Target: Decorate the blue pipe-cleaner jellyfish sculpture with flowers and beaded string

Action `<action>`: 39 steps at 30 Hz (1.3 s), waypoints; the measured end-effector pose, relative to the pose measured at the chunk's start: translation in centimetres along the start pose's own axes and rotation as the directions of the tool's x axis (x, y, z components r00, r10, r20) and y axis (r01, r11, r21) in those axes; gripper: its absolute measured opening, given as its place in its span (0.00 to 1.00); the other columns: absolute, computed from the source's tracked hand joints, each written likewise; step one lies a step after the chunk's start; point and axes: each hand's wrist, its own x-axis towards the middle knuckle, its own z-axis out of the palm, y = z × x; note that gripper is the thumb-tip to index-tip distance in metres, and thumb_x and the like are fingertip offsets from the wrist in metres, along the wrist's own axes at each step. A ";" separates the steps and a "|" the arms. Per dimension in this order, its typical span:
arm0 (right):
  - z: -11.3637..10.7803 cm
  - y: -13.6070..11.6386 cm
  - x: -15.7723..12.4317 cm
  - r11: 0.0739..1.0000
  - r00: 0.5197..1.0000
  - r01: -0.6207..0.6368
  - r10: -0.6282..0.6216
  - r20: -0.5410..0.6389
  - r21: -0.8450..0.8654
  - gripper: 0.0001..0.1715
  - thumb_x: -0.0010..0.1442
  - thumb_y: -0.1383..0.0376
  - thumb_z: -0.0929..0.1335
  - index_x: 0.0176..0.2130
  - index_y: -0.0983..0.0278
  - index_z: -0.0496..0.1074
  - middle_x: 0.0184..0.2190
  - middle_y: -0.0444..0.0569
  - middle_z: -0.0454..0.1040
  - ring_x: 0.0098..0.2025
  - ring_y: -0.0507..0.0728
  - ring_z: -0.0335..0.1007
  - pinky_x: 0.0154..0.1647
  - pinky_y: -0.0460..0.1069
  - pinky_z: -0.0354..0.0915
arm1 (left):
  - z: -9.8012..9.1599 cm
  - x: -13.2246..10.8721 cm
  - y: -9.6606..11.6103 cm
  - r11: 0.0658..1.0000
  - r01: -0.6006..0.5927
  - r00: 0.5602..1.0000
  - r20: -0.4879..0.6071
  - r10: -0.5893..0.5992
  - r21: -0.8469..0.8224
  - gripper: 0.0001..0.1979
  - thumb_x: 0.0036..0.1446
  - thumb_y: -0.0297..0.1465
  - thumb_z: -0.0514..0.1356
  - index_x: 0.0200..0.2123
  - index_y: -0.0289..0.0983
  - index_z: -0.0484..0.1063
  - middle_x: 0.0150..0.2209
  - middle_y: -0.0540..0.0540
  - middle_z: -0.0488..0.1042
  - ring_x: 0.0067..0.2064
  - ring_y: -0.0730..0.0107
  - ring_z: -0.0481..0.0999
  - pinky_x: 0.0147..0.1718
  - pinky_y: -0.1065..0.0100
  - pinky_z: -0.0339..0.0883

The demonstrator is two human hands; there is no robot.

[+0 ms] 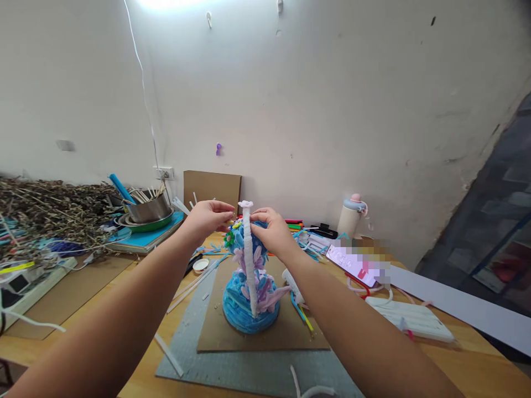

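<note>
A fuzzy pipe-cleaner sculpture stands upright in front of me, with a round blue base, a tall white post with a pale pink flower on top, and lilac pieces around it. My left hand is at the upper left of it, thumb and fingers pinched beside small green and yellow flowers. What they pinch, if anything, is too small to make out. On the other side of the post, my right hand has its thumb and fingers closed on the blue upper part, which they partly cover.
Beneath the sculpture lie a brown board and a grey mat. Pipe-cleaner strips are scattered around. A phone, a white box-like pack and a bottle are to the right. Metal bowls and dried stems stand left.
</note>
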 end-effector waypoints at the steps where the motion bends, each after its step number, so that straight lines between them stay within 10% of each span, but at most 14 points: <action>1: 0.0 0.1 0.1 1.000 1.000 0.001 -0.001 0.001 0.005 0.09 0.52 0.63 0.70 0.35 0.56 0.79 0.44 0.47 0.72 0.50 0.59 0.66 0.54 0.55 0.59 | -0.1 -0.1 0.0 1.000 -0.008 1.000 0.002 0.008 0.022 0.11 0.41 0.27 0.68 0.31 0.31 0.76 0.26 0.46 0.76 0.24 0.74 0.73 0.25 0.70 0.69; 16: 0.5 0.4 0.8 1.000 1.000 0.004 -0.004 0.012 0.023 0.07 0.49 0.61 0.72 0.31 0.59 0.78 0.41 0.46 0.71 0.47 0.58 0.67 0.52 0.53 0.60 | 0.3 0.5 -0.6 0.995 0.087 0.969 0.235 -0.074 -0.044 0.10 0.41 0.32 0.68 0.28 0.33 0.75 0.22 0.50 0.71 0.22 0.80 0.65 0.17 0.77 0.52; 24: -0.9 0.4 0.1 0.999 0.996 -0.022 0.025 -0.080 0.042 0.07 0.51 0.61 0.68 0.27 0.63 0.73 0.37 0.47 0.72 0.43 0.57 0.67 0.47 0.52 0.61 | -1.1 -0.8 0.0 0.970 -0.094 0.975 0.217 0.045 0.222 0.17 0.42 0.33 0.68 0.38 0.36 0.74 0.30 0.48 0.74 0.22 0.77 0.66 0.17 0.74 0.57; 34: -2.4 2.5 -1.1 0.935 0.939 -0.124 0.218 -0.266 0.331 0.07 0.50 0.61 0.66 0.26 0.63 0.69 0.26 0.43 0.71 0.32 0.53 0.65 0.37 0.48 0.60 | -5.2 -2.5 -1.6 0.901 -0.034 0.951 0.290 -0.103 0.432 0.17 0.47 0.43 0.63 0.34 0.36 0.75 0.22 0.52 0.69 0.19 0.78 0.60 0.17 0.74 0.53; 39: -3.1 2.3 -2.3 0.745 0.885 -0.109 0.375 -0.277 0.658 0.04 0.46 0.65 0.67 0.24 0.63 0.67 0.25 0.43 0.76 0.33 0.52 0.70 0.39 0.47 0.62 | -6.8 -2.5 -2.4 0.888 -0.044 0.961 0.262 -0.087 0.458 0.19 0.46 0.46 0.63 0.35 0.38 0.75 0.24 0.51 0.70 0.24 0.74 0.65 0.22 0.74 0.59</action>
